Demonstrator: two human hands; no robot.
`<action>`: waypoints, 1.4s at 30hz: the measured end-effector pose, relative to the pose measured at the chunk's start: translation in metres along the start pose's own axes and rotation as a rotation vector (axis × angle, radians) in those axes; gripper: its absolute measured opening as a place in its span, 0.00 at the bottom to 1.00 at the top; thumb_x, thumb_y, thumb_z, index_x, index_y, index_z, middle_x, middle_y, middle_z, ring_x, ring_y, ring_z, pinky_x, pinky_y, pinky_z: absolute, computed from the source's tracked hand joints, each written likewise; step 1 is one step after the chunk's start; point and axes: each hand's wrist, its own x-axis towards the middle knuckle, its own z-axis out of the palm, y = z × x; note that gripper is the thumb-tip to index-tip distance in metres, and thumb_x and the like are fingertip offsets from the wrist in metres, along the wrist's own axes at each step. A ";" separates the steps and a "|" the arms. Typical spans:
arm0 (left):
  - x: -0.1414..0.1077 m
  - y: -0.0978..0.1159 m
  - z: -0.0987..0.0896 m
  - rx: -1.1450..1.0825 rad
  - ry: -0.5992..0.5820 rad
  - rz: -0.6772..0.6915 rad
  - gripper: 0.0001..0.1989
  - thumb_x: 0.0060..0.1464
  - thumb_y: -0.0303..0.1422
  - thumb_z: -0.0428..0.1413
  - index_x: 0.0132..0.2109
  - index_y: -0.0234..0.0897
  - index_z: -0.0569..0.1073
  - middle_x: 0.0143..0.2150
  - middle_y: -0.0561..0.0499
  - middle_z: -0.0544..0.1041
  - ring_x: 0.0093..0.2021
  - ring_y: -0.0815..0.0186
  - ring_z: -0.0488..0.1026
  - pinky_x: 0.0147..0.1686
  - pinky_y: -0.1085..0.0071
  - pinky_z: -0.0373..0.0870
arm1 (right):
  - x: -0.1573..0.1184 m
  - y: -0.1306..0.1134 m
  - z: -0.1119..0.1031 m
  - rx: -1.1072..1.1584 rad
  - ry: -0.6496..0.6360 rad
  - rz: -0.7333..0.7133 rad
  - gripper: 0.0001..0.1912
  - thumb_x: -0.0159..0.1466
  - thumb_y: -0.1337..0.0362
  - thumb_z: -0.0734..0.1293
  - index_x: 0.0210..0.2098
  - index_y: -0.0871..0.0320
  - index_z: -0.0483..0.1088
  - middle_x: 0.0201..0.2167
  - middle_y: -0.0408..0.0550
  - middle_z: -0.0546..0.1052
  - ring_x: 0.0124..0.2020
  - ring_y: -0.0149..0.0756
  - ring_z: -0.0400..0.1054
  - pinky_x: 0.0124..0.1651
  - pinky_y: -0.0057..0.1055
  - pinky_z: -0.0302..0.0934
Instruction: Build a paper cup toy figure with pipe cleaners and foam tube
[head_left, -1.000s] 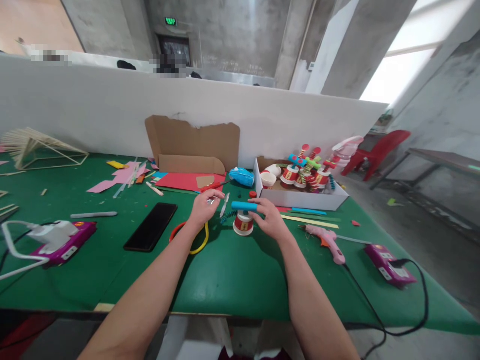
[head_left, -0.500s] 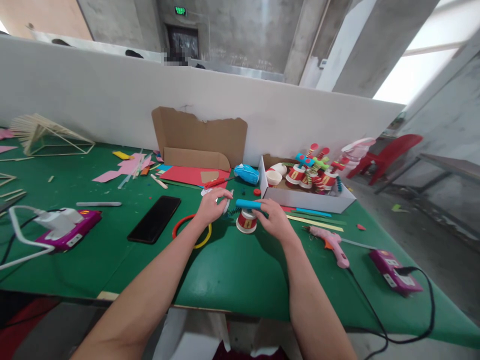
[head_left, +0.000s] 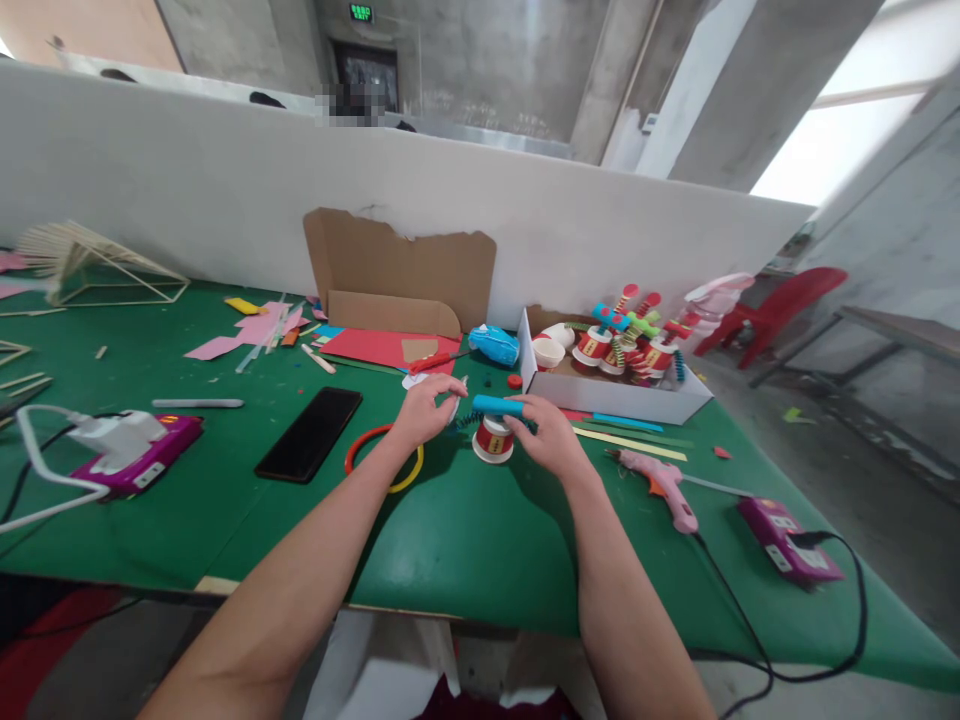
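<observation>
A small red and white paper cup (head_left: 493, 440) stands upside down on the green table, with a dark coiled strip (head_left: 470, 420) at its left side. Across the top of the cup lies a blue paper roll (head_left: 497, 406). My right hand (head_left: 547, 430) grips the roll's right end between thumb and fingers. Just left of the cup is my left hand (head_left: 431, 408), its fingers bent together around something whitish and thin that I cannot make out.
A white box (head_left: 622, 395) of finished cup figures sits behind on the right. A pink glue gun (head_left: 660, 480) and a purple power strip (head_left: 791, 540) lie right. On the left are a phone (head_left: 309, 435) and a red-yellow ring (head_left: 409, 480) under my left forearm.
The blue roll has tilted slightly, its left end a little higher. Both hands have stayed almost in place.
</observation>
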 end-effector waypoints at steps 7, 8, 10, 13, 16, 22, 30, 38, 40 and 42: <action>0.000 0.001 0.000 0.011 -0.005 -0.017 0.09 0.49 0.25 0.51 0.33 0.39 0.76 0.35 0.51 0.80 0.40 0.63 0.76 0.46 0.64 0.72 | -0.001 0.000 0.000 0.017 -0.002 0.013 0.11 0.63 0.62 0.64 0.41 0.51 0.77 0.46 0.49 0.77 0.48 0.44 0.70 0.53 0.44 0.64; 0.000 0.001 0.000 0.015 -0.007 -0.020 0.09 0.50 0.26 0.51 0.34 0.39 0.76 0.35 0.51 0.80 0.40 0.63 0.76 0.45 0.65 0.72 | -0.001 0.000 0.000 0.017 -0.004 0.016 0.11 0.63 0.62 0.63 0.41 0.51 0.77 0.46 0.49 0.77 0.47 0.44 0.70 0.53 0.44 0.64; -0.001 0.001 0.000 0.025 -0.016 -0.026 0.08 0.51 0.27 0.51 0.34 0.39 0.76 0.36 0.51 0.80 0.40 0.63 0.76 0.45 0.65 0.72 | 0.000 -0.001 0.000 0.014 -0.012 0.024 0.11 0.62 0.63 0.63 0.41 0.51 0.77 0.45 0.49 0.78 0.47 0.44 0.71 0.52 0.43 0.64; -0.001 0.001 0.000 0.039 -0.035 -0.030 0.08 0.52 0.28 0.51 0.35 0.39 0.76 0.36 0.50 0.79 0.40 0.63 0.75 0.44 0.65 0.72 | 0.000 -0.002 0.000 0.006 -0.021 0.038 0.12 0.62 0.63 0.63 0.41 0.53 0.77 0.45 0.50 0.78 0.47 0.45 0.71 0.51 0.44 0.64; -0.001 0.001 0.001 0.042 -0.045 -0.041 0.08 0.52 0.28 0.51 0.35 0.39 0.76 0.36 0.50 0.79 0.40 0.63 0.75 0.45 0.65 0.72 | 0.000 -0.002 0.001 0.014 -0.015 0.046 0.11 0.62 0.63 0.63 0.41 0.53 0.77 0.45 0.51 0.78 0.46 0.45 0.71 0.51 0.44 0.64; -0.001 0.001 0.001 0.043 -0.040 -0.056 0.08 0.52 0.28 0.51 0.35 0.39 0.76 0.35 0.51 0.79 0.40 0.63 0.75 0.45 0.65 0.72 | -0.001 -0.002 0.001 0.026 -0.012 0.050 0.12 0.62 0.63 0.63 0.42 0.52 0.77 0.45 0.50 0.78 0.46 0.44 0.71 0.51 0.44 0.64; -0.002 0.000 0.001 0.039 -0.045 -0.045 0.08 0.52 0.28 0.52 0.35 0.40 0.76 0.35 0.51 0.79 0.40 0.63 0.75 0.44 0.66 0.71 | 0.000 -0.005 -0.001 -0.006 -0.021 0.055 0.12 0.63 0.63 0.63 0.42 0.54 0.76 0.46 0.51 0.78 0.47 0.44 0.71 0.51 0.43 0.64; -0.002 0.000 0.001 0.059 -0.062 -0.029 0.08 0.52 0.28 0.51 0.35 0.39 0.75 0.35 0.51 0.79 0.39 0.63 0.75 0.44 0.65 0.71 | 0.000 -0.005 0.001 0.020 -0.005 0.059 0.11 0.62 0.64 0.64 0.41 0.53 0.76 0.45 0.50 0.78 0.47 0.43 0.71 0.51 0.42 0.64; -0.002 0.000 0.001 0.058 -0.067 -0.021 0.08 0.52 0.28 0.51 0.35 0.39 0.75 0.35 0.50 0.79 0.40 0.63 0.75 0.44 0.65 0.71 | -0.001 -0.004 0.003 0.039 0.011 0.068 0.10 0.62 0.64 0.64 0.40 0.54 0.76 0.44 0.51 0.78 0.46 0.43 0.71 0.51 0.42 0.65; -0.002 0.000 0.001 0.050 -0.065 -0.016 0.09 0.51 0.27 0.51 0.35 0.38 0.75 0.35 0.50 0.79 0.40 0.62 0.75 0.44 0.65 0.71 | -0.001 -0.004 0.005 0.071 0.040 0.059 0.10 0.62 0.64 0.63 0.39 0.55 0.76 0.44 0.51 0.78 0.45 0.42 0.72 0.50 0.41 0.65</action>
